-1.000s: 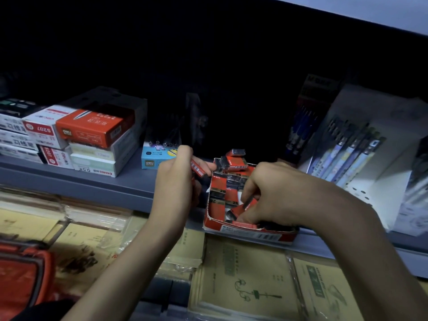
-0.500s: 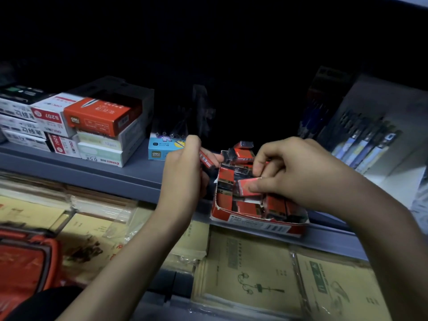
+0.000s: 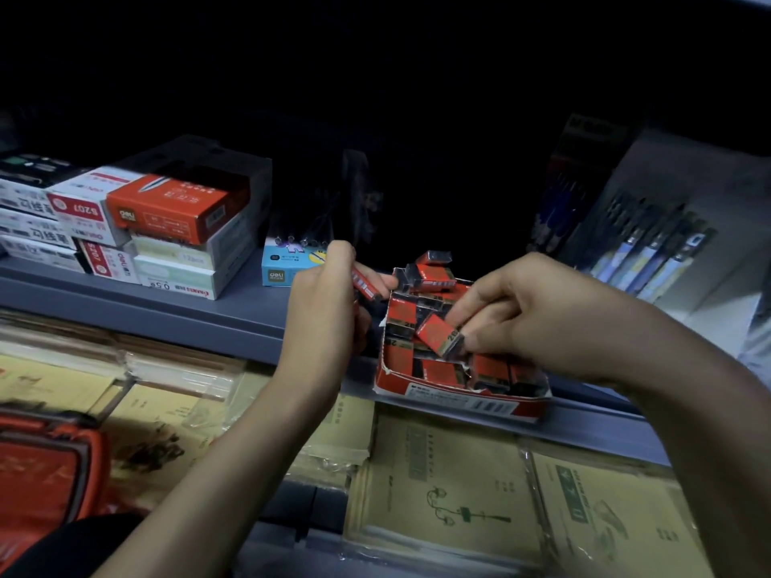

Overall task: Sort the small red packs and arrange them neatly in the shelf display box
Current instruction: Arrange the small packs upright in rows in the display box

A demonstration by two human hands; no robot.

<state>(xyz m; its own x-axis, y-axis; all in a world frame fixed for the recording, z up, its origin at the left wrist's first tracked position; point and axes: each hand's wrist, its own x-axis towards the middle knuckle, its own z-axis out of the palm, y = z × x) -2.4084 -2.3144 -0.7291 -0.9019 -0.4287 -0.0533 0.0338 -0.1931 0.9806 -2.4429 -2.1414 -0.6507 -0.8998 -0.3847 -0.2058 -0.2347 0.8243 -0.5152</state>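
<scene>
While stacked boxes (image 3: 167, 210) sit far L on shelf (image 3: 167, 314), w/ blue box (image 3: 288, 264) just behind my L hand (image 3: 325, 302), that hand grips one red pack (image 3: 365, 285) btwn thumb & fingers, just L of display box (image 3: 459, 396). Box at shelf front edge; packs (image 3: 442, 373) inside jumbled, some piled at back. R hand (image 3: 534, 314) over box, pinching tilted pack (image 3: 438, 333) above the rest. Hands apart. Pens (image 3: 651, 252) far R.

I see a torn cardboard display box (image 3: 459, 397), glossy printed-paper red packs (image 3: 434, 331), a smooth matt shelf (image 3: 187, 317), and shiny plastic-wrapped notebooks (image 3: 450, 494)
</scene>
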